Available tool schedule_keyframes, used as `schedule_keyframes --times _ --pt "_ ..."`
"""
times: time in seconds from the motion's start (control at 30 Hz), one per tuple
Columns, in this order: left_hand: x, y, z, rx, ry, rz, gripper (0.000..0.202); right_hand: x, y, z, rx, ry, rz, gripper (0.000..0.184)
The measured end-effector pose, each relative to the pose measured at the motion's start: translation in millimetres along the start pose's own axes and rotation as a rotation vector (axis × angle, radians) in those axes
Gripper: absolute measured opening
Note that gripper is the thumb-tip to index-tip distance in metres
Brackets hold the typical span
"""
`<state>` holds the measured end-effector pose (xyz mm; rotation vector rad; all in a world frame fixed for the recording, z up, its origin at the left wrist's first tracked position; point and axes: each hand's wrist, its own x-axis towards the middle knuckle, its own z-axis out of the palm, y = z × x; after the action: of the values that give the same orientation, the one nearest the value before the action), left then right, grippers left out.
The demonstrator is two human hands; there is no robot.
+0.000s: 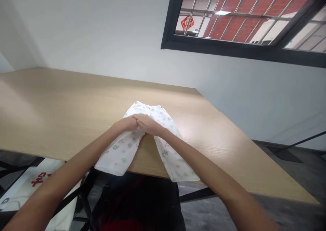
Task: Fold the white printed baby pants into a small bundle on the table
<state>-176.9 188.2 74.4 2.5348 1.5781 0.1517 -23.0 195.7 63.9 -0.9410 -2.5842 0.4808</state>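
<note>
White baby trousers (121, 154) with a small pastel print lie on the light wooden table (63, 115), their legs hanging over its near edge. My left hand (126, 124) and my right hand (150, 124) rest on the upper part of the trousers, near the waistband. The fingertips of the two hands meet in the middle. I cannot tell whether either hand is gripping the cloth or only pressing on it.
The tabletop runs far to the left and ends at a wall on the right. Below its near edge are a white bag (28, 187) with red lettering, a black object (134, 203) and a grey floor. A barred window (236, 17) is high on the wall.
</note>
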Motion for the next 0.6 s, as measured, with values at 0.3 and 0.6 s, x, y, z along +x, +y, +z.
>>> schedule_keyframes --times 0.3,0.6 --pt "-186.9 51.9 43.2 0.256 0.204 0.157 0.041 44.7 34.7 -16.9 0.064 -0.075 0.328 0.048" --pt "33.5 97.6 -28.2 0.003 0.000 0.215 0.034 -63.6 68.0 -69.7 0.096 0.119 0.585 0.041"
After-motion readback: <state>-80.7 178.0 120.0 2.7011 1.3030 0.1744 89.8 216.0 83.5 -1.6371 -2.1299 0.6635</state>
